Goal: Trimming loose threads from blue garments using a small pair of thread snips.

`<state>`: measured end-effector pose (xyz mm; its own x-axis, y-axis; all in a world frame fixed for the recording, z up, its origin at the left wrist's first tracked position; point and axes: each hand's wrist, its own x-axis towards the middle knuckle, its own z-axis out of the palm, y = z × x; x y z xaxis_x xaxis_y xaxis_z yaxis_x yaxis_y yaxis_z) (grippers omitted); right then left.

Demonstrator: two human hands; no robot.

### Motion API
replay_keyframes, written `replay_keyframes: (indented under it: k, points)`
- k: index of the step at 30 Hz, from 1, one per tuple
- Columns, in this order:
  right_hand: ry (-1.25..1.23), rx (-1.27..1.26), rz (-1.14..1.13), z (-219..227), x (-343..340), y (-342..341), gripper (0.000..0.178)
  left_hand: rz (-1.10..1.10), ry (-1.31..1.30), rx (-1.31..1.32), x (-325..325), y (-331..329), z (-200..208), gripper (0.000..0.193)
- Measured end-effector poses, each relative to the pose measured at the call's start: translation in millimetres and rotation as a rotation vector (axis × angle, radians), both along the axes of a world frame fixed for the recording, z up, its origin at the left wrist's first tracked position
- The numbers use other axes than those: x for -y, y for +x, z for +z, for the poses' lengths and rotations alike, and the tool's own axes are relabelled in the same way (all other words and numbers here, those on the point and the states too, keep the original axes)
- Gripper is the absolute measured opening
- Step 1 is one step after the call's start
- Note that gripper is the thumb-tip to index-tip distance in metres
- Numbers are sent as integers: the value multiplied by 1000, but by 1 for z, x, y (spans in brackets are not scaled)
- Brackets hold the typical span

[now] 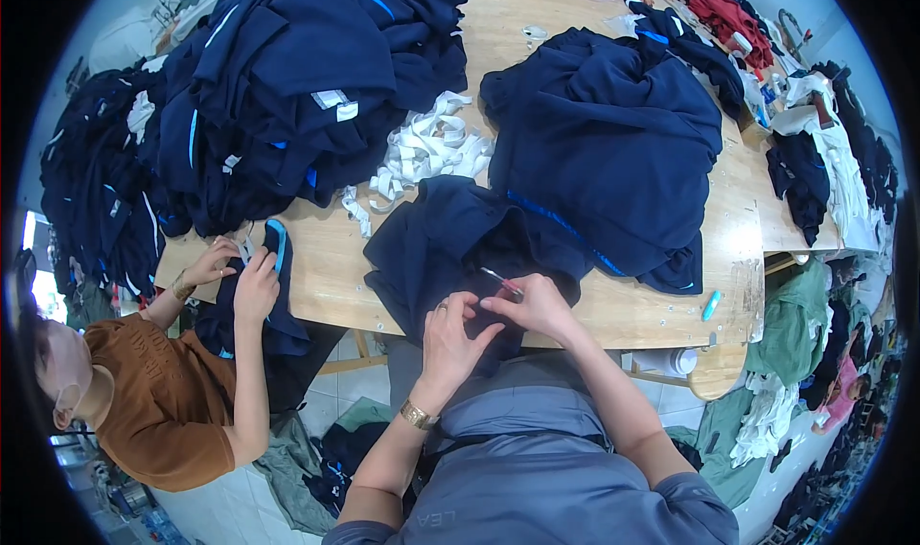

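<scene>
A crumpled navy garment lies at the table's near edge, in front of me. My left hand is on its near part, fingers curled and thumb bent toward them with dark cloth between. Close beside it, my right hand is closed around a small red-handled cutting tool, its pale metal tip pointing up and left. The tool looks like thread snips, though the grip covers much of it. Both hands' fingertips nearly meet over the cloth.
A large navy garment pile stands far left, with white elastic strips beside it. Another navy heap sits to the right. A turquoise marker lies near the table edge. At left, a co-worker in brown handles dark cloth.
</scene>
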<state>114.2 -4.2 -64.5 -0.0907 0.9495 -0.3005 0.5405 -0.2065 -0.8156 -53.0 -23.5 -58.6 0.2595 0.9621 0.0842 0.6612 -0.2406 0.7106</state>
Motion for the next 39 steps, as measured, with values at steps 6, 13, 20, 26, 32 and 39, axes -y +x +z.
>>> replay_keyframes:
  k: [6,13,20,26,32,39]
  points:
    - [-98,-483,-100,17,-6,-5,22,33,-6,49,4,-2,-7,35]
    - [53,-399,110,34,-4,-9,22,-55,25,142,-7,1,0,16]
    - [-38,-607,-72,48,-6,-1,17,-16,-19,289,-10,-2,6,10]
    - [-184,-562,-82,21,1,36,35,46,-286,378,-15,-15,-4,16]
    - [72,1,243,33,9,35,43,21,-246,368,-16,-14,-8,18]
    - [350,415,529,30,2,30,49,-15,-86,279,-14,-13,-11,17]
